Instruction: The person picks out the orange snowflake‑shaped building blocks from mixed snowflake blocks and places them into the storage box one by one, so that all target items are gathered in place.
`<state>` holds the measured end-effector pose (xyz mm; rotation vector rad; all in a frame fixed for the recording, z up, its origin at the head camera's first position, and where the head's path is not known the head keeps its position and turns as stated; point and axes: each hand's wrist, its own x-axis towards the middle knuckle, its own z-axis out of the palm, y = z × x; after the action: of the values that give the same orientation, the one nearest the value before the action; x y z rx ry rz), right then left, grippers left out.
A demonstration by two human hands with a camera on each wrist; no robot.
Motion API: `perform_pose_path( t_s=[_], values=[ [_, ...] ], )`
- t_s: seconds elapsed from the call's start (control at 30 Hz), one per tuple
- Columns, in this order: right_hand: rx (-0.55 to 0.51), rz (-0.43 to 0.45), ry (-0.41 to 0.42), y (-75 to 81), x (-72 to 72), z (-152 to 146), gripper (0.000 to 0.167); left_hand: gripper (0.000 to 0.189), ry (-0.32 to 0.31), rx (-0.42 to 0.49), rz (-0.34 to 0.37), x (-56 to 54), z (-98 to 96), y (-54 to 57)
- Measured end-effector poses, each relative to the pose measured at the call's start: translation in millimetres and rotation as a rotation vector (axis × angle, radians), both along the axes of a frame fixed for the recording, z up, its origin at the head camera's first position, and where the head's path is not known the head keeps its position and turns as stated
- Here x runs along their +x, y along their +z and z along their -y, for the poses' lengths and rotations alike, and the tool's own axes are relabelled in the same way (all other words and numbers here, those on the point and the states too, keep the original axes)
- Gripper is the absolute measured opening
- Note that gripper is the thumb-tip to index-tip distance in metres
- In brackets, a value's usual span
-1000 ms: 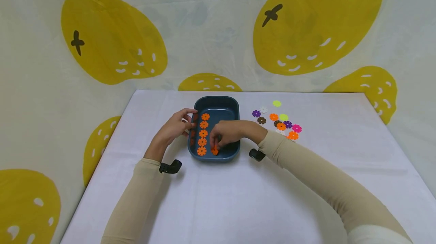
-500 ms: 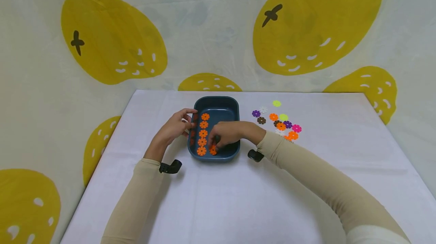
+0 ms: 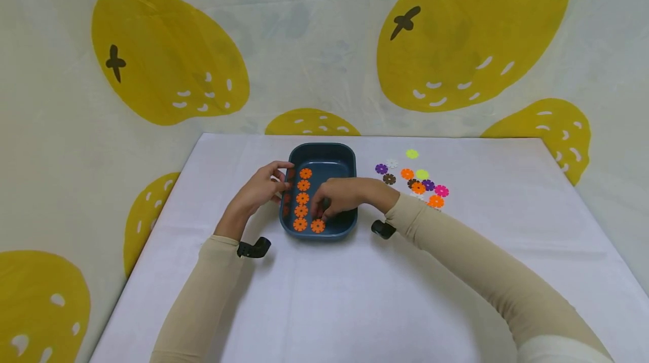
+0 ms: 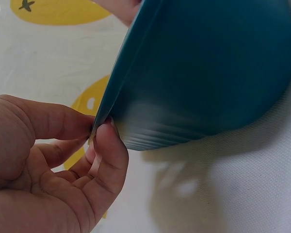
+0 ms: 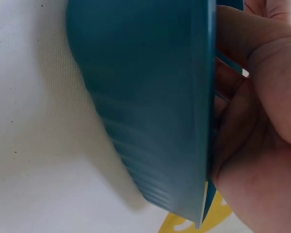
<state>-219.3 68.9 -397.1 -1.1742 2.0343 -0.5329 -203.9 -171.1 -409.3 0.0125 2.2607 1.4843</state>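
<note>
A dark blue rectangular tray (image 3: 332, 168) stands on the white table. Its left rim is pinched between the thumb and fingers of my left hand (image 3: 261, 189), as the left wrist view shows closely. Inside, a column of orange notched plastic discs (image 3: 302, 198) lies along the left side. One more orange disc (image 3: 318, 226) lies flat beside the column's near end. Just above it, my right hand (image 3: 341, 196) reaches down into the tray with bent fingers. The tray wall (image 5: 150, 97) hides those fingertips in the right wrist view, and no disc shows between them.
To the right of the tray lies a loose scatter of notched discs: a purple disc (image 3: 381, 169), a brown disc (image 3: 389, 179), a pink disc (image 3: 441, 191), a yellow disc (image 3: 412, 154), and several others. A patterned cloth (image 3: 314, 41) hangs behind the table (image 3: 324, 301).
The orange disc under my right hand has shifted slightly left and now lies flat, more of it showing. My right fingers have lifted slightly from it. My left hand stays on the rim.
</note>
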Motion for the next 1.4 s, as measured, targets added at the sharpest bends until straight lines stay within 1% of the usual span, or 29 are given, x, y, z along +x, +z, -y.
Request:
perform_pose_path(
  t_s=[0.23, 0.5, 0.67, 0.9, 1.17, 1.3, 1.4],
  values=[
    [-0.013, -0.036, -0.016, 3.0, -1.3, -6.7, 0.028, 0.052, 0.002, -0.004, 0.001, -1.0, 0.7, -0.9],
    [-0.044, 0.001, -0.068, 13.3, -1.4, -22.2, 0.030, 0.052, 0.001, -0.008, 0.005, -1.2, -0.1, 0.1],
    [-0.073, 0.017, -0.086, 20.6, -0.7, -33.4, 0.030, 0.052, 0.001, -0.008, 0.000, -1.0, -0.2, -0.2],
    [-0.135, 0.018, -0.130, 29.1, 1.1, -48.3, 0.027, 0.051, 0.006, -0.010, 0.004, -0.4, -1.2, 0.1],
    [-0.194, 0.014, -0.201, 31.3, 1.1, -67.0, 0.021, 0.052, 0.012, -0.010, 0.008, 0.0, -1.6, -0.3],
    [-0.188, 0.009, -0.220, 33.1, 2.2, -77.4, 0.018, 0.052, 0.011, -0.007, 0.010, -0.4, -1.5, -0.7],
    [-0.158, -0.006, -0.239, 34.6, 3.2, -86.0, 0.019, 0.052, 0.008, -0.005, 0.008, -0.3, -1.3, -0.4]
  ],
)
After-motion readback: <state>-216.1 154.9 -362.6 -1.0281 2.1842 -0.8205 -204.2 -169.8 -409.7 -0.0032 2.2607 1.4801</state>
